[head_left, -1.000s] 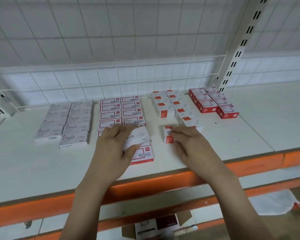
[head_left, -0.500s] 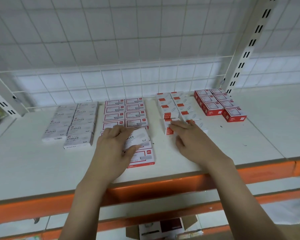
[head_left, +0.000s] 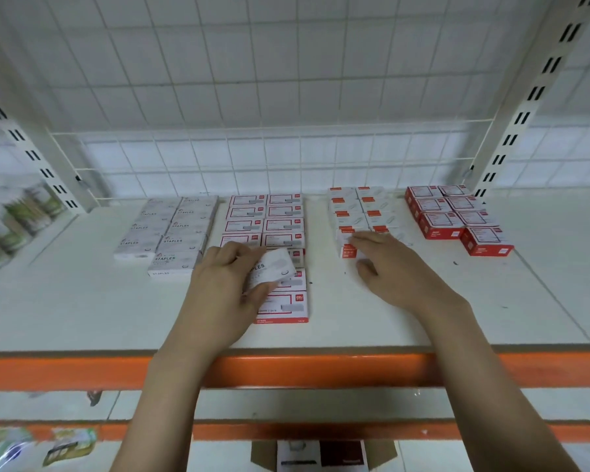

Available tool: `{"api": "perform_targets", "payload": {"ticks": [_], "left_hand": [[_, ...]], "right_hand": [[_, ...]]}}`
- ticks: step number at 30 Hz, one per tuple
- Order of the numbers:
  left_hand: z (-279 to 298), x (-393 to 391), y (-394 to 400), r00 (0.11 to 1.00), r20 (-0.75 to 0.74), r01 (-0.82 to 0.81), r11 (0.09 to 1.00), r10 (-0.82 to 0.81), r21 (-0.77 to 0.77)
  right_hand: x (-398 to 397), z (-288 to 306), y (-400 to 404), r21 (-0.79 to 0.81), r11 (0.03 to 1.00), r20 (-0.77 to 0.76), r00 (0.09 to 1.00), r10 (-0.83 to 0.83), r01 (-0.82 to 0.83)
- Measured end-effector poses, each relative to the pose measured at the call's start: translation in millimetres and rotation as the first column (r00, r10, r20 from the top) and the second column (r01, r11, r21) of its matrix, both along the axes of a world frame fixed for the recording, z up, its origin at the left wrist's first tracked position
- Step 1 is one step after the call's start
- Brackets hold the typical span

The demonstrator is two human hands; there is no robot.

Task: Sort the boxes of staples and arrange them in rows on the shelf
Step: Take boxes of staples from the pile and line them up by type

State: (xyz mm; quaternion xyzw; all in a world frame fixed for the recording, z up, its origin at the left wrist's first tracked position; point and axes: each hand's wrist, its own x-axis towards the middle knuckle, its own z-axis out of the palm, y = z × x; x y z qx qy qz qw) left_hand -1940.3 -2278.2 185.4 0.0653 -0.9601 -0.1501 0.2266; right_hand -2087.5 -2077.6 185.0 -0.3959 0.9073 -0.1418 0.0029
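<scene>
My left hand [head_left: 223, 289] grips a white box [head_left: 271, 269] marked STAPLES, tilted above the red-framed white boxes [head_left: 266, 221]. My right hand [head_left: 397, 269] lies with straight fingers on a small white box with a red end [head_left: 345, 247]. That box sits at the front of the left row of like boxes [head_left: 361, 211]. Grey-white STAPLES boxes [head_left: 176, 233] form two rows at the left. Red boxes [head_left: 457, 219] form two rows at the right. All stand on the white shelf [head_left: 82, 308].
An orange beam [head_left: 321, 371] runs along the shelf's front edge. White wire mesh [head_left: 252, 155] closes the back. A slotted upright [head_left: 525, 110] rises at the right, another upright [head_left: 31, 155] at the left. An open carton [head_left: 321, 454] sits on the level below.
My right hand has slid the small white-and-red box away from me, up against the front of its row. My left hand has kept hold of the STAPLES box in place.
</scene>
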Motion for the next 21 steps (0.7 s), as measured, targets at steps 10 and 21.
{"api": "perform_targets", "payload": {"ticks": [10, 21], "left_hand": [[-11, 13, 1, 0.999, 0.021, -0.039, 0.999, 0.039, 0.014], [-3, 33, -68, 0.998, 0.013, -0.057, 0.997, 0.057, 0.049]], "right_hand": [[4, -1, -1, -0.037, 0.999, 0.006, 1.000, 0.013, -0.013], [41, 11, -82, -0.090, 0.992, -0.005, 0.996, 0.089, -0.089]]}}
